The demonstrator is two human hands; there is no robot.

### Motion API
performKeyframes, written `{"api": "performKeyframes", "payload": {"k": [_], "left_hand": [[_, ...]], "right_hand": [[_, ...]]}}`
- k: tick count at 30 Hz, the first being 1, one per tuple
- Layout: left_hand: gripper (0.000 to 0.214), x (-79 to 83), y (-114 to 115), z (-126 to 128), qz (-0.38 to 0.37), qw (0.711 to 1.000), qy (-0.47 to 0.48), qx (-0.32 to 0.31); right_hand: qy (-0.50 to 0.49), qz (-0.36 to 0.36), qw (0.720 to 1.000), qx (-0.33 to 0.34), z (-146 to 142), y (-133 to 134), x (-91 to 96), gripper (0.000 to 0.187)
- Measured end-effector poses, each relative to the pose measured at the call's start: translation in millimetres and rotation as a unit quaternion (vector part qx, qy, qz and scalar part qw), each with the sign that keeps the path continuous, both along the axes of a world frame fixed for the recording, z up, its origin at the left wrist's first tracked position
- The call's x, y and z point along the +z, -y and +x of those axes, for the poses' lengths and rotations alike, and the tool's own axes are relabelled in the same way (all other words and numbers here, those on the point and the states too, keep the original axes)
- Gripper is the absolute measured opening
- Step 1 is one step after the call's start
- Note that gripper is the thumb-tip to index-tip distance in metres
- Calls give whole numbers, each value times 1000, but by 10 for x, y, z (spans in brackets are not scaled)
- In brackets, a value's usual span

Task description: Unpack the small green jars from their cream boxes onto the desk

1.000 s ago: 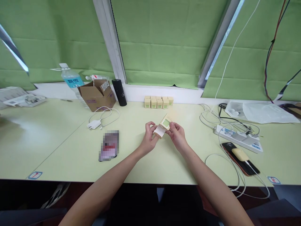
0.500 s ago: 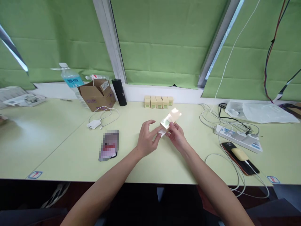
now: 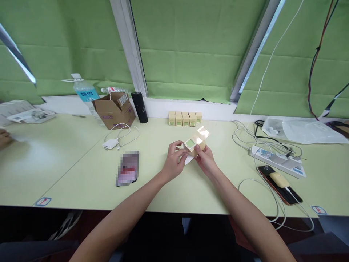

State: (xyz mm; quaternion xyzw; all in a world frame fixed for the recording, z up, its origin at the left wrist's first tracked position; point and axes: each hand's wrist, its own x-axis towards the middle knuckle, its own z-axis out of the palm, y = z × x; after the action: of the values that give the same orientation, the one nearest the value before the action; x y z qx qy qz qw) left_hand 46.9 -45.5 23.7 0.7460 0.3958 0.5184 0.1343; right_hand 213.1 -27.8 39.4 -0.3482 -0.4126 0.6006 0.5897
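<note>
Over the middle of the pale green table (image 3: pixel 68 160) both my hands hold a small cream carton with a green label (image 3: pixel 194 143). It is partly folded into a box, with an open flap catching the light at its far end and a white flap below. My left hand (image 3: pixel 174 162) pinches its left side with curled fingers. My right hand (image 3: pixel 205 159) grips its right side from below. Behind them, several finished cream boxes (image 3: pixel 184 118) of the same kind stand in a group near the window ledge.
A cardboard box (image 3: pixel 115 109), water bottle (image 3: pixel 85 93) and black flask (image 3: pixel 139 106) stand back left. A white charger with cable (image 3: pixel 111 144) and a blurred pouch (image 3: pixel 128 168) lie left. A power strip (image 3: pixel 277 161), phone (image 3: pixel 280 183), cables and plastic bags (image 3: pixel 305 131) are right. Another person's hand (image 3: pixel 3 138) shows far left.
The flat carton has been opened into a box shape. My left hand let go briefly, then closed on its left side again; the box now sits slightly higher and tilted.
</note>
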Motion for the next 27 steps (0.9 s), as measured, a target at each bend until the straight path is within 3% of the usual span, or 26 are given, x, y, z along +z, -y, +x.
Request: {"api": "performKeyframes", "payload": {"k": [5, 9, 12, 19, 23, 27], "left_hand": [[27, 45, 60, 40, -113, 988, 65, -86], [27, 71, 22, 52, -162, 966, 194, -59], [41, 83, -41, 43, -230, 933, 269, -60], [40, 57, -117, -15, -281, 939, 191, -50], [44, 38, -143, -44, -302, 928, 212, -60], [50, 32, -184, -70, -302, 920, 250, -29]], "right_hand": [[-10, -7, 998, -54, 21, -16, -11, 57], [52, 26, 996, -66, 16, 4, 18, 49], [104, 34, 991, -79, 9, 23, 40, 45], [131, 46, 989, -50, 15, 46, 58, 42], [133, 38, 989, -52, -4, 37, 29, 48], [141, 32, 989, -24, -13, 21, 4, 54]]}}
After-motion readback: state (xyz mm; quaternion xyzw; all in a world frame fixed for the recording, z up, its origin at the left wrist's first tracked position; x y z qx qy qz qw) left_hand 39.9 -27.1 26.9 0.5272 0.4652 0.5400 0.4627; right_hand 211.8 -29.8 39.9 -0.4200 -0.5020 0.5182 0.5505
